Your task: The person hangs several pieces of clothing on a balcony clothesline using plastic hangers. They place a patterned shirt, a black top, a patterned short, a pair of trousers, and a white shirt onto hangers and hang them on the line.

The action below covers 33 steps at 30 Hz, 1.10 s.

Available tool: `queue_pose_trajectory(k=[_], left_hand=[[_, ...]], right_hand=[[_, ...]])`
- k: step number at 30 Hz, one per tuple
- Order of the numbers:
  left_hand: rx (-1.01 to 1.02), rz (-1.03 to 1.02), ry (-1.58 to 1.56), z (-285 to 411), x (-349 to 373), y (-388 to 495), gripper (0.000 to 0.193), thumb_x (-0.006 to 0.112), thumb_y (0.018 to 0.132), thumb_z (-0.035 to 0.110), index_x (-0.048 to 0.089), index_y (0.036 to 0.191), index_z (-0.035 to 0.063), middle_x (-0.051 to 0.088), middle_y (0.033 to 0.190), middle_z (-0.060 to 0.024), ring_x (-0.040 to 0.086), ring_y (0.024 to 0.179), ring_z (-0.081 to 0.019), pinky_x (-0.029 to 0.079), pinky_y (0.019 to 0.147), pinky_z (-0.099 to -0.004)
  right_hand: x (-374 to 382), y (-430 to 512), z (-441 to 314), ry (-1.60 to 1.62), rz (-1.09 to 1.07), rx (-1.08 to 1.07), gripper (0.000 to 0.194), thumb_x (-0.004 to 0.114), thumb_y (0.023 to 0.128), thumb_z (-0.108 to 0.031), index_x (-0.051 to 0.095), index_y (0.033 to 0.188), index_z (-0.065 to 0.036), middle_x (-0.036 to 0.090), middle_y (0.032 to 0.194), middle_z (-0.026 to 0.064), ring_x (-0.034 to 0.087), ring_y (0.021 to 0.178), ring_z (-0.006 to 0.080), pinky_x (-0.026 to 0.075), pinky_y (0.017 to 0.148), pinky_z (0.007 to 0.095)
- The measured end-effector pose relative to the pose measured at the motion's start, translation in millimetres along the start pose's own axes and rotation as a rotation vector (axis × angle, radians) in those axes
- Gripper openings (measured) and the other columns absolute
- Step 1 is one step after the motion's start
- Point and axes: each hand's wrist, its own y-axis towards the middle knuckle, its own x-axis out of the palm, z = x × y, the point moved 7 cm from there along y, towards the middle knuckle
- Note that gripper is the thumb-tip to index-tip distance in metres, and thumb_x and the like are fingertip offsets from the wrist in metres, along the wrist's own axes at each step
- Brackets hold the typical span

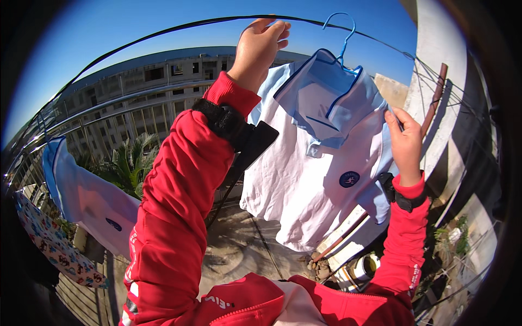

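Observation:
A white polo shirt (281, 175) with a pale blue collar, blue sleeves and a dark round badge hangs before me on a blue hanger (346, 40). The hanger's hook is over a black clothesline (195, 23). My left hand (261, 45) is raised to the line, left of the hook, its curled fingers on the line. With thumb and fingers, my right hand (405, 132) pinches the shirt at the right shoulder and sleeve. The shirt's collar gapes and its hem hangs freely.
Another blue-and-white shirt (98, 208) and a patterned cloth (61, 248) hang at left, near a metal railing (134, 100). A white wall (440, 53) and a brown pole (436, 95) stand at right. A white bucket (365, 267) and stones (320, 269) lie below.

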Motion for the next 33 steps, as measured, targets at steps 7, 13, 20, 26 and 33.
queue_pose_trajectory(k=[7, 13, 20, 26, 33], left_hand=[[0.081, 0.055, 0.047, -1, -12, 14, 0.022, 0.055, 0.093, 0.011, 0.064, 0.110, 0.0002, 0.067, 0.102, -0.0129, 0.065, 0.094, -0.0216, 0.053, 0.089, -0.0335], [0.258, 0.051, 0.071, -2, -17, 26, 0.019, 0.061, 0.089, 0.014, 0.069, 0.101, 0.0006, 0.069, 0.095, -0.0103, 0.066, 0.085, -0.0177, 0.055, 0.081, -0.0305], [0.406, 0.025, 0.228, 3, -21, 27, 0.020, 0.065, 0.083, 0.014, 0.070, 0.094, -0.0030, 0.070, 0.080, -0.0113, 0.067, 0.074, -0.0159, 0.054, 0.067, -0.0252], [0.384, -0.003, 0.253, 0, -24, 32, 0.020, 0.062, 0.085, 0.010, 0.070, 0.095, -0.0039, 0.071, 0.083, -0.0124, 0.067, 0.074, -0.0157, 0.055, 0.070, -0.0260], [0.395, -0.055, 0.144, -2, -19, 30, 0.018, 0.059, 0.087, 0.007, 0.069, 0.095, -0.0050, 0.070, 0.084, -0.0120, 0.067, 0.075, -0.0159, 0.056, 0.071, -0.0267]], right_hand=[[3, 23, -17, -0.058, 0.015, -0.094, 0.021, 0.060, 0.091, -0.014, 0.063, 0.096, 0.007, 0.058, 0.068, 0.0069, 0.049, 0.063, 0.0085, 0.041, 0.058, 0.0261], [6, 27, -25, -0.105, 0.006, -0.103, 0.021, 0.060, 0.090, -0.013, 0.063, 0.096, 0.006, 0.064, 0.074, 0.0125, 0.057, 0.065, 0.0127, 0.044, 0.061, 0.0279], [5, 31, -25, -0.090, 0.039, -0.127, 0.019, 0.060, 0.090, -0.013, 0.064, 0.096, 0.004, 0.063, 0.071, 0.0118, 0.055, 0.063, 0.0115, 0.044, 0.059, 0.0281], [8, 36, -23, -0.142, 0.017, -0.077, 0.018, 0.061, 0.090, -0.013, 0.064, 0.095, 0.004, 0.062, 0.070, 0.0102, 0.053, 0.063, 0.0092, 0.043, 0.058, 0.0268], [8, 33, -30, -0.140, 0.041, -0.116, 0.018, 0.062, 0.089, -0.012, 0.064, 0.094, 0.005, 0.063, 0.071, 0.0099, 0.054, 0.065, 0.0092, 0.044, 0.060, 0.0262]])
